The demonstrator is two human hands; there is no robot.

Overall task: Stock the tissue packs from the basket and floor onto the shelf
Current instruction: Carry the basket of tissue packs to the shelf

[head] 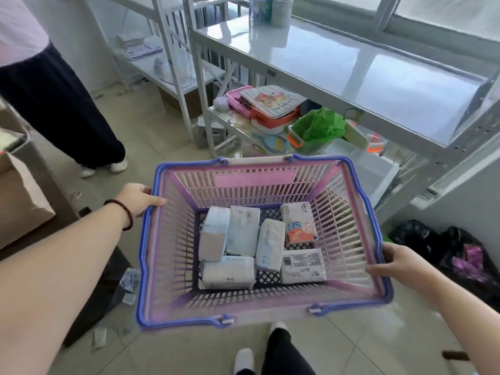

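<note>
I hold a pink basket [173, 239] with a blue rim in front of me, above the floor. My left hand [136, 197] grips its left rim and my right hand [393, 262] grips its right rim. Several tissue packs lie flat on the basket's bottom: pale white-blue ones [242, 230] on the left and middle, one with an orange and blue print [299, 221] at the far right, and a white one with a printed label [303, 266] below it. The grey metal shelf [351, 69] stands ahead to the right, its top board bare and glossy.
A person in dark trousers [54, 104] stands at the left. The shelf's lower board holds a pink box [238, 100], an orange case [273, 119] and a green bag [320, 125]. Black bags [433, 244] lie on the floor at right, cardboard boxes [19, 196] at left. My feet [243, 359] are below the basket.
</note>
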